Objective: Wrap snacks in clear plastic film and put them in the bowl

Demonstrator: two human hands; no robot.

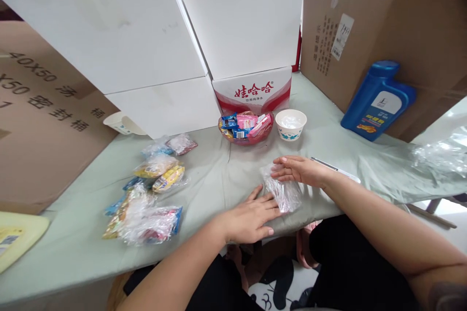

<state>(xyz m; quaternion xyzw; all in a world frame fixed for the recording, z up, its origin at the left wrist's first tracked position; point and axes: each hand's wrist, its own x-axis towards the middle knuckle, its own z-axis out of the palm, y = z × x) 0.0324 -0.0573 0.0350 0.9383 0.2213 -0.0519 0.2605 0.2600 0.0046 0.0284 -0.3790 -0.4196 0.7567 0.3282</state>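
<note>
A clear, crinkled plastic bag (282, 194) lies flat near the table's front edge. My left hand (251, 217) rests with fingers spread, its fingertips touching the bag's left side. Over the bag's upper right part is my right hand (297, 170), its fingers stretched out and holding nothing. Beyond the hands stands a pink see-through bowl (245, 142) full of small blue and pink snack packets (247, 121). Beside it, a white paper bowl (291, 131) holds clear plastic. To the left lie several bagged snack packets, among them a yellow one (169, 178) and a heap (146, 223) in clear wrap.
White cartons (251, 34) stand at the back, with a person's head partly showing above them. Brown boxes flank the cloth-covered table (215, 170). On the right are a blue bottle (379, 102), a pen (324, 164) and crumpled plastic (443, 155); a pale yellow container (25, 233) stands left.
</note>
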